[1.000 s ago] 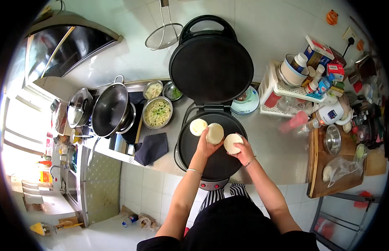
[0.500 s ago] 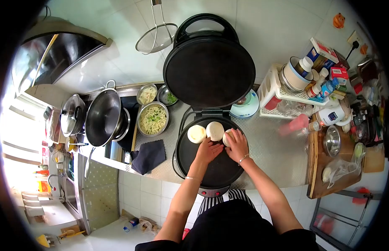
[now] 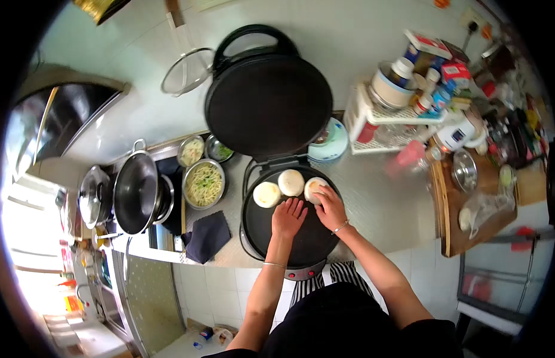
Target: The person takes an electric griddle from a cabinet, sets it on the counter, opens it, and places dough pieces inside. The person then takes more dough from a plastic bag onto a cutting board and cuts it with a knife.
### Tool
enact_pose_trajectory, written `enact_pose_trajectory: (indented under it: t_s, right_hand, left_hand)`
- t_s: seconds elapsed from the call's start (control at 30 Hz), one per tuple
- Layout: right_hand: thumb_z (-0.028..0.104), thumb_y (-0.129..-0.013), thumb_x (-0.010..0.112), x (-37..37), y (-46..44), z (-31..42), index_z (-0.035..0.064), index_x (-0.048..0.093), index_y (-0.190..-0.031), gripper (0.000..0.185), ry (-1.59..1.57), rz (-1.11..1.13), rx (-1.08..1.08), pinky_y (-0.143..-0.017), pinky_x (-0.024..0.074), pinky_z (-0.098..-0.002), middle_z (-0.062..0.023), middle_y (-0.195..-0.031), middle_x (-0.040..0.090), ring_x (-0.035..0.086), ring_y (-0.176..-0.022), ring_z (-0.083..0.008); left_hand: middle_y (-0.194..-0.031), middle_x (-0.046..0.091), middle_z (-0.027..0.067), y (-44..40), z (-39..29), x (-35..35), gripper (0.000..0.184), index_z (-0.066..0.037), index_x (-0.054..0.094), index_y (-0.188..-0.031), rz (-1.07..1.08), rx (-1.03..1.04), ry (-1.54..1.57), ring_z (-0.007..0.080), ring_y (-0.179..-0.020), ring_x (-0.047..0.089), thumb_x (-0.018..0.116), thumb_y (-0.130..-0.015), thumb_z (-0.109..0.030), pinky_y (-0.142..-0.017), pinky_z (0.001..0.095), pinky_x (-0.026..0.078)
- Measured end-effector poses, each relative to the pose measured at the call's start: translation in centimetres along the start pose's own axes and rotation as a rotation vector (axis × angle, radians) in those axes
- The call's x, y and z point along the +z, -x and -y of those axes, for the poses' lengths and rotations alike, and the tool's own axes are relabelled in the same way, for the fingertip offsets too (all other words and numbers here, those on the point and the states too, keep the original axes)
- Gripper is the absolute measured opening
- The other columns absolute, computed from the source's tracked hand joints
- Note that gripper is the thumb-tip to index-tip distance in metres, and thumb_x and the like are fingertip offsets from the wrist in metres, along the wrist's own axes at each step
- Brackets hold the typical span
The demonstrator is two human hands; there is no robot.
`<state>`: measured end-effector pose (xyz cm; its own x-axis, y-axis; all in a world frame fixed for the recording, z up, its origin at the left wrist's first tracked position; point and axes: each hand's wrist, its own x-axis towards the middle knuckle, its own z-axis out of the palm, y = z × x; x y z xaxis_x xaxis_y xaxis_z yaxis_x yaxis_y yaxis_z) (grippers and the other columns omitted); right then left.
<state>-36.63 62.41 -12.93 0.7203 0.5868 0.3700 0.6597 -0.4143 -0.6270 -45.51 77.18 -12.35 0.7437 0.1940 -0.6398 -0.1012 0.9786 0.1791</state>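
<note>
Three round pale dough cakes lie in a row on the black lower plate of the open electric griddle (image 3: 283, 235): a left one (image 3: 266, 194), a middle one (image 3: 291, 182) and a right one (image 3: 314, 187). My left hand (image 3: 288, 218) is held over the plate, fingers apart and empty, just below the left and middle cakes. The fingers of my right hand (image 3: 330, 206) rest spread on the edge of the right cake, which lies on the plate. The griddle's lid (image 3: 269, 107) stands raised behind.
Left of the griddle are a bowl of noodles (image 3: 204, 184), two smaller bowls, a dark cloth (image 3: 207, 237) and a wok (image 3: 136, 192). Rightward stand a blue-rimmed plate (image 3: 337, 143), a white rack (image 3: 379, 113) with bottles, and a wooden board (image 3: 477, 224).
The cakes have gone from my hands down onto the griddle plate. My left hand has let go and drawn back a little. The camera view has shifted.
</note>
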Motion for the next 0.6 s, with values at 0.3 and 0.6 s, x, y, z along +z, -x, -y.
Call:
enact_pose_trajectory:
  t_s: [0.3,0.6]
  right_hand:
    - [0.023,-0.09,0.051,-10.3,7.9,-1.1,0.0011,0.053,-0.115,0.033,-1.496,-0.573,0.92,-0.086,0.0475,-0.0357,-0.0132,-0.113,0.058,0.057,-0.104,-0.0244]
    - [0.022,-0.087,0.055,-28.6,20.6,-9.1,0.0013,0.055,-0.109,0.03,-1.469,-0.939,0.786,-0.081,0.0501,-0.0342,-0.0117,-0.105,0.06,0.06,-0.095,-0.0216]
  left_hand:
    - [-0.128,0.051,0.0103,4.0,12.8,5.1,0.035,-0.005,0.048,-0.12,0.209,-0.301,0.027,0.0261,-0.121,0.045,0.044,-0.091,-0.025,-0.103,0.0443,0.033]
    - [-0.121,0.055,0.0083,5.7,34.2,9.7,0.028,-0.006,0.052,-0.114,0.313,-0.554,-0.019,0.024,-0.116,0.049,0.045,-0.09,-0.02,-0.102,0.0416,0.035]
